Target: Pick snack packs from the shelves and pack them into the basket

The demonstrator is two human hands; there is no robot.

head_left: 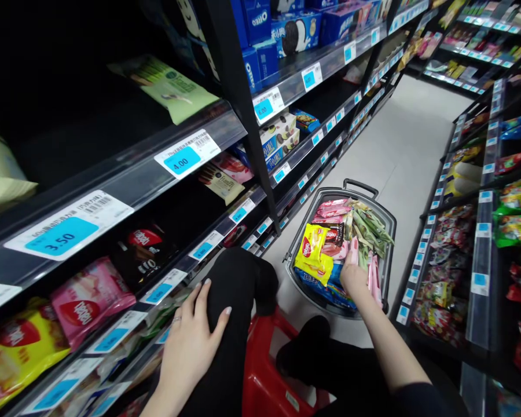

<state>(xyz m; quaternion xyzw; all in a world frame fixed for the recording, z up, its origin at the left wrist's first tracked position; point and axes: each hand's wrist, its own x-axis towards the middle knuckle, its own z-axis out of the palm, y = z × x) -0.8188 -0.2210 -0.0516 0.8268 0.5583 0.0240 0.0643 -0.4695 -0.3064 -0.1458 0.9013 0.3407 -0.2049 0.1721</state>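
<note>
My left hand (pixel 194 330) lies flat on my bent knee in black trousers, its fingers spread and holding nothing. Down in a grey shopping basket (pixel 391 223) on the floor, my right hand (pixel 354 278) is closed on a pink snack packet (pixel 353 251), with most of the fingers hidden. Yellow nabati wafer packets (pixel 311 246) lie to the left of that hand, over blue packets (pixel 325 291). Green packets (pixel 369 229) fill the back right of the basket, and more pink packets (pixel 335 207) lie at the back left.
A red plastic stool (pixel 264 365) is under me. Tall shelves with price tags (pixel 186 153) rise close on the left, holding Oreo boxes (pixel 297 32) and wafer packets (pixel 87 301). Shelves of bagged snacks (pixel 449 243) line the right. The aisle floor (pixel 399 145) runs ahead.
</note>
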